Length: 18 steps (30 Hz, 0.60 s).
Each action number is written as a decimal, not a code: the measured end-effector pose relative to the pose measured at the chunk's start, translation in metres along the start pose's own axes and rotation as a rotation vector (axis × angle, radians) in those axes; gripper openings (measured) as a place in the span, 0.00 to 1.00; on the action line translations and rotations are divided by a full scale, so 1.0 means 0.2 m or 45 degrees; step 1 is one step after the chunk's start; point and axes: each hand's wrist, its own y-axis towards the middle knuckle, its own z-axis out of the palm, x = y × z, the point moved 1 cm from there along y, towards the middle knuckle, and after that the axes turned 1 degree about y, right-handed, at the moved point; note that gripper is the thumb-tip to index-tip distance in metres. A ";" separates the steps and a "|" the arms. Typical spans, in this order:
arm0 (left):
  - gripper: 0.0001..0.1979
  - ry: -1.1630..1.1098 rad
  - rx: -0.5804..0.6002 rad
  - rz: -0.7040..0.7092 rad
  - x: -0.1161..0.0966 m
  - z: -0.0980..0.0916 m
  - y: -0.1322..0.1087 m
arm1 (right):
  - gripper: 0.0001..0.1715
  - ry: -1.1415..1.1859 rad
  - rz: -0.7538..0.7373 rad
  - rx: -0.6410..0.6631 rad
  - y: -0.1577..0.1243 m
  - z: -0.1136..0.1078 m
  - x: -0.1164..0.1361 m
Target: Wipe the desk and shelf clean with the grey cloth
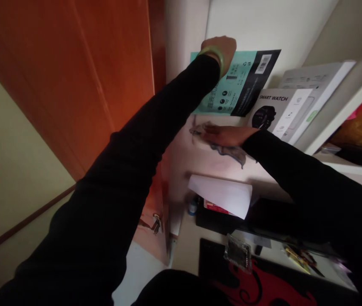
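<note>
My left hand [219, 53], with a green bangle [211, 55] on the wrist and a black sleeve, grips the top edge of a teal-and-black packet with a barcode [236, 83]. The packet stands tilted on a white shelf [181, 170]. My right hand [225, 135] lies flat, its fingers pointing left, on a crumpled grey-blue cloth [228, 152]. A black-and-white smart watch box [272, 111] leans just beyond those fingers' wrist end, touching the packet's lower right side.
A grey-white box [318, 87] stands behind the watch box. An orange wooden door [104, 72] rises at left. Below lie a folded white paper [222, 195], a small blue bottle [193, 207], a clear plastic packet [238, 253] and a red-and-black mat [257, 284].
</note>
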 end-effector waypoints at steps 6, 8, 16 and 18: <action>0.42 0.006 -0.047 -0.054 -0.03 0.06 0.18 | 0.27 0.126 0.266 0.136 0.23 0.06 -0.06; 0.47 -0.287 -0.229 -0.153 0.01 0.09 0.25 | 0.24 0.051 0.242 0.132 0.24 0.06 -0.04; 0.19 0.089 0.082 -0.032 -0.06 0.00 0.01 | 0.37 0.104 -0.074 0.061 -0.22 -0.07 0.21; 0.11 0.351 0.164 0.037 -0.08 -0.01 -0.05 | 0.40 0.157 -0.038 0.019 -0.33 -0.09 0.20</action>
